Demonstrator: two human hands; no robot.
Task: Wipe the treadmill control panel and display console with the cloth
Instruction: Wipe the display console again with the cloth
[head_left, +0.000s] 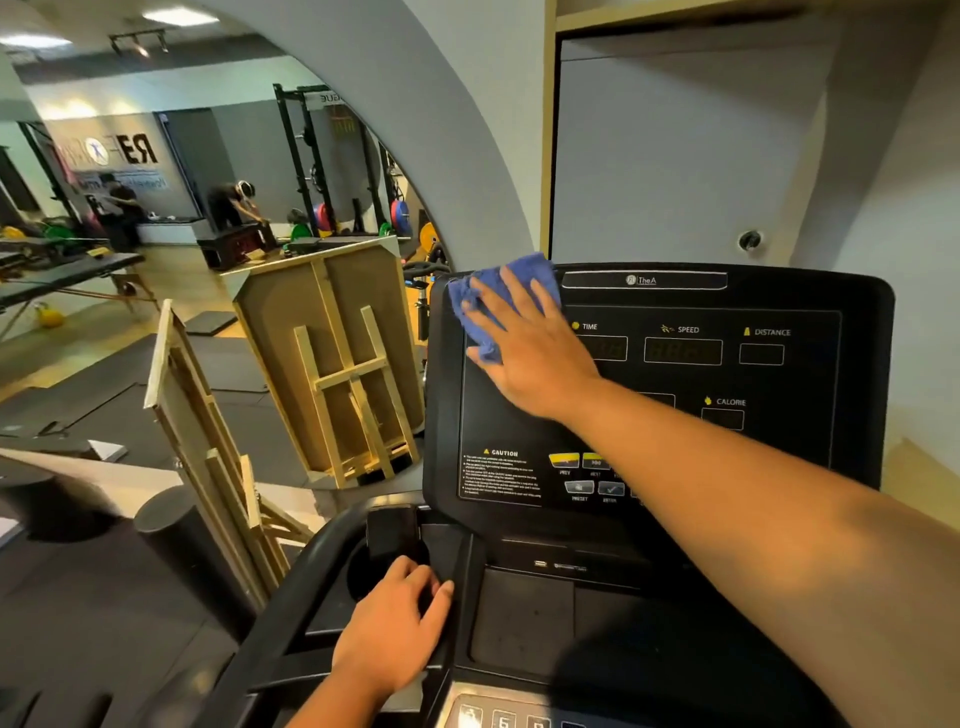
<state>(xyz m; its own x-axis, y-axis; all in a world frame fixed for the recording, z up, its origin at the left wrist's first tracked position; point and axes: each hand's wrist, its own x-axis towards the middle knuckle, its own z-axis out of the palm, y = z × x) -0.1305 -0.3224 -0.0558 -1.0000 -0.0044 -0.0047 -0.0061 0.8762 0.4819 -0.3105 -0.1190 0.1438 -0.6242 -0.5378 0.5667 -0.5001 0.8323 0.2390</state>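
At the upper left corner of the treadmill's display console (675, 384), the person's right hand (530, 345) lies flat on a blue cloth (480, 299), pressing it against the black face of the panel. The fingers (498, 312) are spread and stretched out over the cloth rather than curled round it; the cloth shows bunched above and to the left of them, reaching up to the console's top edge. The right forearm crosses the console from the lower right, covering part of the middle readouts. To the right of the hand, the labels TIME, SPEED and DISTANCE sit over dark, unlit windows, with CALORIE lower down. Near the bottom left of the console there is a CAUTION notice (501, 475) in small white print, and just beside it a cluster of yellow and grey buttons (587, 475).

Lower down, the left hand (400, 629) rests on the black moulded ledge (447, 561) under the console, next to a round cup holder (363, 571), its fingers bent loosely over the edge and grasping nothing I can make out.

Left of the treadmill a large arched mirror (208, 208) reflects the gym: racks, coloured weight plates and two people. Wooden easels (353, 374) lean against the mirror.
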